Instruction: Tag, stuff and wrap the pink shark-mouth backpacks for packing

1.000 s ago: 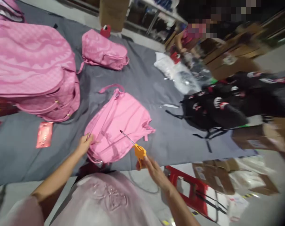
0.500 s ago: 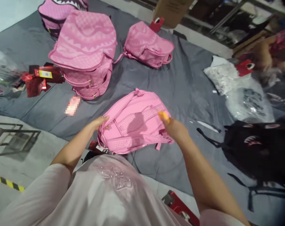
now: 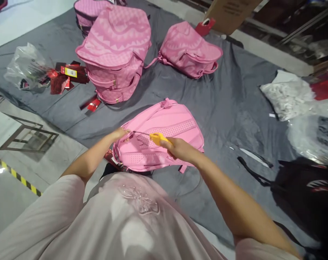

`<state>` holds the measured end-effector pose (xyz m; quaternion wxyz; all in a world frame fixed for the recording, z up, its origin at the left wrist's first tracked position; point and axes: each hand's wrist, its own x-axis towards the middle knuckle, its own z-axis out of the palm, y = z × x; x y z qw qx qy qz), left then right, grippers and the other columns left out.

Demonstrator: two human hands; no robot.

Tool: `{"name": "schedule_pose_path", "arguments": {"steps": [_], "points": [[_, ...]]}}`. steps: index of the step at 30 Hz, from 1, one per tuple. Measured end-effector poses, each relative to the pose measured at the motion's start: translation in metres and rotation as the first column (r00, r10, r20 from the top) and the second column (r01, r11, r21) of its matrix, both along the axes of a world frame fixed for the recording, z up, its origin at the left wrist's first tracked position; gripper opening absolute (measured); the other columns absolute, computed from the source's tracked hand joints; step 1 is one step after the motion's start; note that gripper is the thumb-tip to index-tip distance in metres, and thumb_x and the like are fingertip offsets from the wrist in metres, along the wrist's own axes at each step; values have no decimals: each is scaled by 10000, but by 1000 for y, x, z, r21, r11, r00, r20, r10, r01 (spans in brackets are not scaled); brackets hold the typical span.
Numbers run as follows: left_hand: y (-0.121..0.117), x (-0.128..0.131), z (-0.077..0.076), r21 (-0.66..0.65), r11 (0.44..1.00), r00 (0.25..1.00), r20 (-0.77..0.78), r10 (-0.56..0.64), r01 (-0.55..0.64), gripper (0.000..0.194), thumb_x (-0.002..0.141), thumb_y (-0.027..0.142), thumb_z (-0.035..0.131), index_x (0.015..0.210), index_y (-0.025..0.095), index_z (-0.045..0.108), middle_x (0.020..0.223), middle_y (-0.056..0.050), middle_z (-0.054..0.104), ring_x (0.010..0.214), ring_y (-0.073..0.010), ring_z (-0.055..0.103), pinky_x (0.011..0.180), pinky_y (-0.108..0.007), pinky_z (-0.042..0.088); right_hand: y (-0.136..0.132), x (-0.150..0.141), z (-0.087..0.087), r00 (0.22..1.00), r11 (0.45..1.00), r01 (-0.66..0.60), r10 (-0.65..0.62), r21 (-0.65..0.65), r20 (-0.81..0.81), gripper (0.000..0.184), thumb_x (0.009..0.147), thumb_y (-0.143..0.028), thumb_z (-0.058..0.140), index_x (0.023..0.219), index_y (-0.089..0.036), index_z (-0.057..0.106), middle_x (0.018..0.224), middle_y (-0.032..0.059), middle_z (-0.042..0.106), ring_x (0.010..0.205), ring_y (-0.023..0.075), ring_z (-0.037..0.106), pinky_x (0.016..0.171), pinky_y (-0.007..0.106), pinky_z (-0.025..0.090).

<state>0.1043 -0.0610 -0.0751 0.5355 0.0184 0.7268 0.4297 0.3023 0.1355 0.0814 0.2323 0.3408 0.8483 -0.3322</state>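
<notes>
- Pink smooth backpack (image 3: 177,117): lies perforated back panel up, at the near edge of the grey cloth-covered table (image 3: 234,108).
- Left hand (image 3: 121,133): fingers pinch the backpack's left rim.
- Right hand (image 3: 177,147): fingers closed round a yellow-handled tool with a thin shaft (image 3: 158,138); shaft points toward the left fingers. Tip contact cannot be determined.
- Large pink patterned backpack (image 3: 116,39): upright, toward the far left corner; small pink patterned backpack (image 3: 189,48) to its right, near the far edge.
- Red tags (image 3: 59,81): beside a clear plastic bag (image 3: 28,65), near the left edge.
- Black backpack (image 3: 307,195): right side, partly out of view.
</notes>
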Motion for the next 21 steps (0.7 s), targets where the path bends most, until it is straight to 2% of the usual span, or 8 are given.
{"name": "schedule_pose_path", "arguments": {"steps": [6,9,12,14,15,17,20,21], "points": [[-1,4,3,-21,995,987,-131,-95,94,284,963,360,541,1071,115,636,629,-55,640,572,-176,617,603,-283,508,-12,2,-5,998,987,-56,55,-149,-11,456,985,-595,407,844,-184,543,622,15,586,535,129,529,532,236,362],[-4,26,6,-34,986,931,-327,-166,163,424,928,385,593,1276,144,610,947,-135,696,901,-266,656,862,-393,500,0,22,-1,995,997,79,-79,-11,-68,422,997,-551,384,872,-179,541,600,10,566,513,127,514,520,235,353],[-7,57,6,-231,890,551,-715,-430,394,649,889,462,642,1483,272,462,1288,-175,576,1215,-362,495,1051,-497,338,15,52,6,993,986,99,-105,-132,-46,425,989,-557,378,884,-185,555,572,-2,555,498,134,505,526,244,365],[-6,71,4,-451,768,221,-778,-588,455,638,926,469,573,1523,329,397,1352,-187,512,1234,-384,444,1037,-530,306,18,68,9,977,978,208,-208,-2,-38,441,990,-562,363,865,-190,564,572,5,562,503,142,508,533,254,362],[-5,74,4,-516,726,139,-764,-630,454,617,943,455,540,1529,350,380,1359,-187,500,1222,-381,443,1020,-529,311,17,74,10,962,953,273,-270,131,-43,447,990,-562,361,852,-191,567,576,14,567,509,148,512,535,259,354],[-2,75,5,-568,692,85,-742,-665,446,592,963,429,499,1535,358,366,1372,-190,483,1204,-374,450,991,-517,330,12,82,8,960,939,272,-279,210,2,440,980,-564,399,830,-191,579,591,28,579,522,153,522,537,264,348],[-2,77,12,-541,721,78,-775,-628,433,575,964,424,496,1519,297,414,1473,-207,396,1305,-403,385,1024,-533,320,10,95,5,981,988,144,-134,-60,143,427,978,-559,420,880,-189,610,578,15,569,514,150,528,547,261,372],[-4,82,14,-515,729,55,-799,-599,450,581,962,433,503,1514,274,422,1518,-206,347,1355,-410,337,1053,-543,302,12,101,4,974,986,164,-158,-23,160,425,991,-543,397,914,-185,613,576,11,563,510,148,525,549,261,376]]}}
